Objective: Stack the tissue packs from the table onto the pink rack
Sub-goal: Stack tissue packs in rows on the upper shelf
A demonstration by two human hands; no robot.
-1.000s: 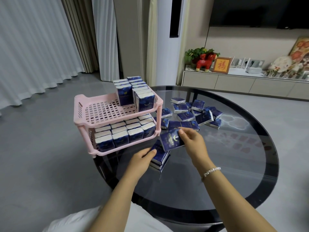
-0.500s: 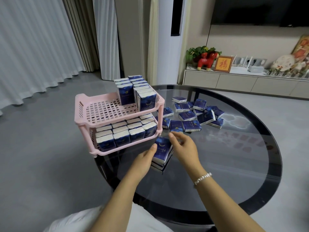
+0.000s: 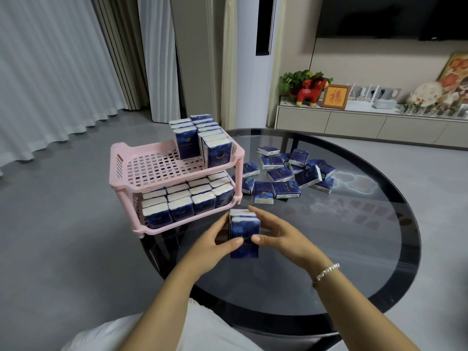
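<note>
Lower centre of the frame: the left hand (image 3: pixel 212 245) and right hand (image 3: pixel 277 236) clasp a small bundle of tissue packs (image 3: pixel 244 233) from either side, thumbs on its near face, standing on the glass table (image 3: pixel 354 249) just below the pink rack (image 3: pixel 141 173). The packs appear light, soft and film-wrapped, hence likely slippery; pressing the bundle's two flanks should keep it square. Loose packs (image 3: pixel 286 177) lie at centre right.

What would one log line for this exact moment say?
hands: left hand and right hand grip held bundle of tissue packs | pink rack: lower shelf full, top partly filled | glass table: loose packs remain
</note>
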